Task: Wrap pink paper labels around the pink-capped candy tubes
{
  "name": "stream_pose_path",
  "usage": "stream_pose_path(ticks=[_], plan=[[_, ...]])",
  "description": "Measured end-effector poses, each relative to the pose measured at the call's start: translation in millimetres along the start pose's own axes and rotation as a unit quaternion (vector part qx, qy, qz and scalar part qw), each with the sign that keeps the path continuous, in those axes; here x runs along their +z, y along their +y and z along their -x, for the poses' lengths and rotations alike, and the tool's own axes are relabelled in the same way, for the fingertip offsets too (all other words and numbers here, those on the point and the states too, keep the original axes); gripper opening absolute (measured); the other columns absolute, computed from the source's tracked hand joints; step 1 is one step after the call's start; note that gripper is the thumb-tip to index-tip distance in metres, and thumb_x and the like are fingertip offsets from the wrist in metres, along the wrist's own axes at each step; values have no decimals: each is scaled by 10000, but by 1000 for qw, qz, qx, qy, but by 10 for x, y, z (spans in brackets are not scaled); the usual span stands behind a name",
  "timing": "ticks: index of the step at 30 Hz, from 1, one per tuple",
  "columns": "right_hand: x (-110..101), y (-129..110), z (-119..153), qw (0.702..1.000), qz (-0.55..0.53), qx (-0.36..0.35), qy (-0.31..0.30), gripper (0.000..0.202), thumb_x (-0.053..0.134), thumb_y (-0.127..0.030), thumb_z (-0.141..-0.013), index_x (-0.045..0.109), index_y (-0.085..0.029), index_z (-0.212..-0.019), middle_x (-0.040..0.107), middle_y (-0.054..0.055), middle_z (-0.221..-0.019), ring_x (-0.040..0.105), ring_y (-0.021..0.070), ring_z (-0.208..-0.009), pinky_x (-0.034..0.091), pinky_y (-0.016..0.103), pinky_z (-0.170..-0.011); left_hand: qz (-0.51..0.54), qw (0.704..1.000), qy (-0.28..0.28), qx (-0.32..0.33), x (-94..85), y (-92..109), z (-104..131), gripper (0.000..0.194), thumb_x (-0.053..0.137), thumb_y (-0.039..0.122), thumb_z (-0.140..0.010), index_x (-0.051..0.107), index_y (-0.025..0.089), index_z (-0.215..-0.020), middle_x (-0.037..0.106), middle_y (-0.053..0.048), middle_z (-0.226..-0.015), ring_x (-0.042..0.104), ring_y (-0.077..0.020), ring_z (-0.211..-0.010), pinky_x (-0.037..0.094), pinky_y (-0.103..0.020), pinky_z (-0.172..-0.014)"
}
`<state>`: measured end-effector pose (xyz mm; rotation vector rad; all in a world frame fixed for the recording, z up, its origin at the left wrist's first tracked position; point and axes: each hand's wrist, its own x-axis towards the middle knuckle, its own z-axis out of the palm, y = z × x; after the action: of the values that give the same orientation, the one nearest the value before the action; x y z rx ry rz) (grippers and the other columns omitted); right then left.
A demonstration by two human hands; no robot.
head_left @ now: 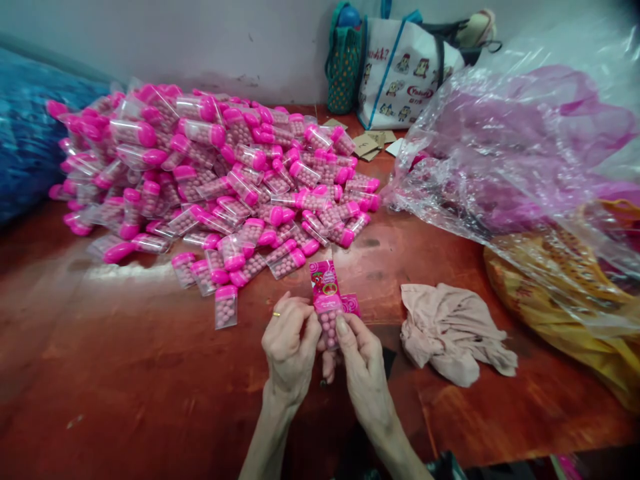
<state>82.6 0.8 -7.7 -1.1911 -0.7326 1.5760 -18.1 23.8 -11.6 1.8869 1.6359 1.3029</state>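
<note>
Between my two hands stands a small clear candy box (pixel 329 329) filled with pink balls. Its upper part is covered by a printed pink label (pixel 325 283). My left hand (pixel 291 341), with a ring on one finger, is closed at the left edge of the box. My right hand (pixel 365 353) pinches the right side, its thumb on the clear front. Behind the box lies another pink printed piece (pixel 351 304), partly hidden. A single pink-capped candy box (pixel 227 307) lies to the left, in front of a large pile of similar boxes (pixel 210 180).
On the right of the brown table (pixel 150 373) are a crumpled beige cloth (pixel 453 333), a yellow bag (pixel 565 307) and clear plastic wrap (pixel 480 147). Cardboard pieces (pixel 370 143) and a white tote bag (pixel 400 73) sit at the back. A blue plastic bag (pixel 40 127) is far left.
</note>
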Motion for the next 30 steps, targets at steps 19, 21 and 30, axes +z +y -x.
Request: stream_pose_path(ticks=[19,21,30], plan=[[61,189,34,997,18,-14,69,224,397,-347,-897,515,-171,-824,459,-51,-578,440,39,-436,342,138,-389,24,998,57,24,89,-42,102,143,520,31,-725,556,168,-744,585,2,-693,556,-145,-719,395,-462,-898],[67,179,24,998,8,-8,69,228,396,-354,-895,512,-170,-827,449,-56,-564,423,37,-413,332,136,-370,27,998,52,22,87,-44,105,140,522,34,-724,558,169,-737,587,3,-689,555,-145,-712,391,-463,-902],[67,134,6,998,-14,-11,52,224,384,-346,-902,479,-183,-783,410,-75,-496,391,40,-376,294,130,-340,46,997,57,-4,114,-28,120,144,531,44,-723,583,177,-738,592,12,-676,556,-143,-703,369,-453,-924]])
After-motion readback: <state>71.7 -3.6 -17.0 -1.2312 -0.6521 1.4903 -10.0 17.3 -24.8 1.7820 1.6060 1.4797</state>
